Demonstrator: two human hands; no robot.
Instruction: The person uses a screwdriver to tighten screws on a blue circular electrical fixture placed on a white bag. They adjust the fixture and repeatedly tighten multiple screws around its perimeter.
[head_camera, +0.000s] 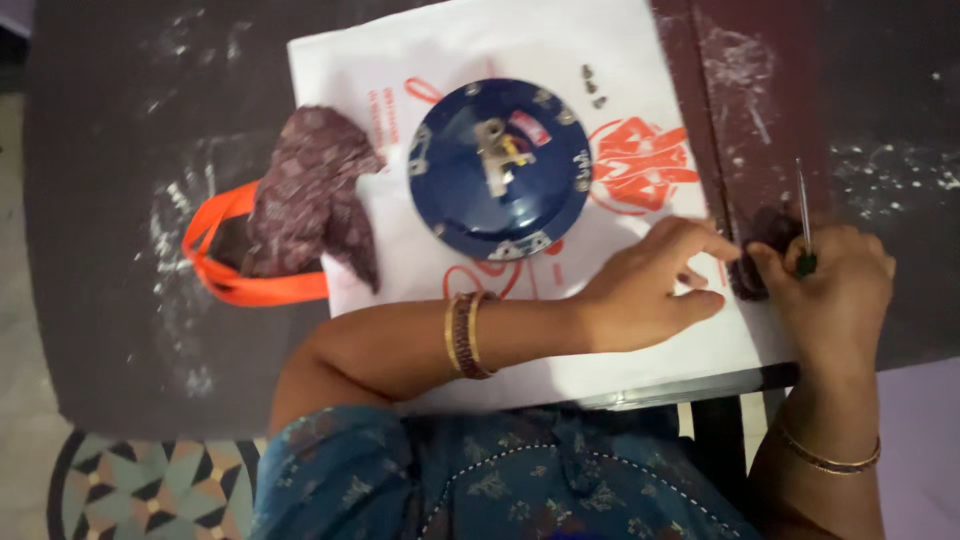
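The tabletop (100, 200) is dark grey-brown with white dusty smears. The bag (620, 330) is white with red-orange printing and orange handles (225, 280). The cloth (310, 190) is maroon with pale speckles, the domed cover (500, 170) glossy dark blue, the screwdriver handle (806, 264) green.

I see a dark teal patterned garment (500, 480) with white dotted stitching, gold-and-maroon bangles (466, 334) on my left wrist, and one thin gold bangle (828, 458) on my right wrist, forearms bare.
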